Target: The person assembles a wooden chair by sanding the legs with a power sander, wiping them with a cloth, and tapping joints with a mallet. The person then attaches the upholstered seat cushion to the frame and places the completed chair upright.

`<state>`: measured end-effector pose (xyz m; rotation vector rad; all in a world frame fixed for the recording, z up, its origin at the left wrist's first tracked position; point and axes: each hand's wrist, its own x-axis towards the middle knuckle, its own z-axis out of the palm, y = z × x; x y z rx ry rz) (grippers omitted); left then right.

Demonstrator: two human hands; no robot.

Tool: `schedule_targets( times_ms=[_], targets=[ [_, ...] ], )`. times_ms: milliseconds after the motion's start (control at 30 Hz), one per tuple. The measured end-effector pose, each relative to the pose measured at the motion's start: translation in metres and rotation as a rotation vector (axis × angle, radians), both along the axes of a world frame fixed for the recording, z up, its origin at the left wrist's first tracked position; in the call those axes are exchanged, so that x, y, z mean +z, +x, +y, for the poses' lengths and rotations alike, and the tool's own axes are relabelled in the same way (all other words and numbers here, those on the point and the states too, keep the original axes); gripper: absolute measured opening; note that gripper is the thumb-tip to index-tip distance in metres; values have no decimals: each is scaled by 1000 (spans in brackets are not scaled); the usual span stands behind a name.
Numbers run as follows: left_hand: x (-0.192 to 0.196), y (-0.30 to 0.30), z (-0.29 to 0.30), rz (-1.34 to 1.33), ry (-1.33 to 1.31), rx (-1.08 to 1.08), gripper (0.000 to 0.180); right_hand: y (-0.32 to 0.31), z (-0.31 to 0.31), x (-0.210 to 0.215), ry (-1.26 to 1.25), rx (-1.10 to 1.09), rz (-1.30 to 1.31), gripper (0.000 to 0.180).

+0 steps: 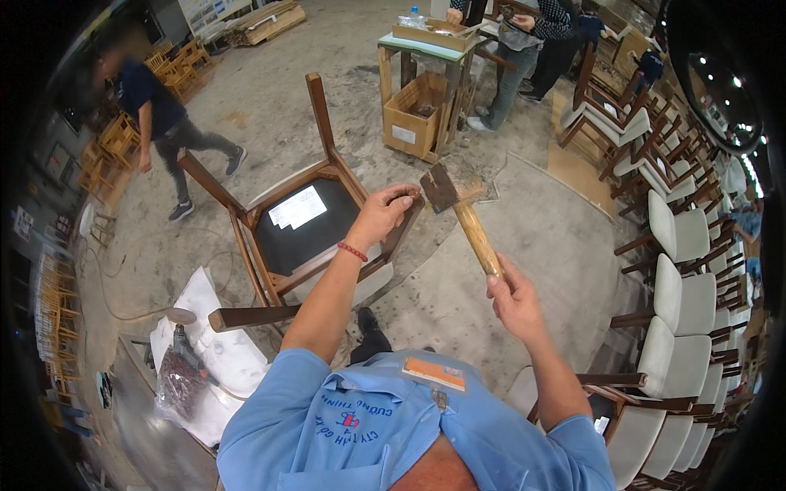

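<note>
An upturned chair with a dark wooden frame [246,214] stands before me, its legs pointing up. White paper labels [299,208] lie on the black underside of its seat. My left hand [383,217] is at the end of the chair's near right leg [399,237], fingers curled and pinched together; whatever is between them is too small to make out. In my right hand [516,296] is a hammer [475,233], gripped near the bottom of its wooden handle. Its dark, worn metal head is raised just right of my left hand, apart from the leg.
Rows of pale upholstered chairs [686,296] line the right. On the left, a bench with white sheeting [233,360] carries a bagged brown bundle [182,385]. A stand [426,47] holds a cardboard box [415,114]. One person [155,102] walks at left; others work beyond the stand.
</note>
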<state>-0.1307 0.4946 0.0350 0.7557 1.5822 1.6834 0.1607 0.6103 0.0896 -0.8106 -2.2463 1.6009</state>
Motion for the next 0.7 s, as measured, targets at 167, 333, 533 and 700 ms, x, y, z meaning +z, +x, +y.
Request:
schedule_targets(
  times_ms=[167,333,533,700],
  targets=[
    [-6,-2,0,15,8,29,33,-17,13,41,340,127,-144,47],
    [-13,0,2,25,50,119,28,-51,27,66,296,187,-127,45],
    [-59,36,-32,270,64,595,24,-16,24,139,143,-108,656,43],
    [-51,101,8,-421,-144,-45,18,-7,51,43,605,58,592,42]
  ],
)
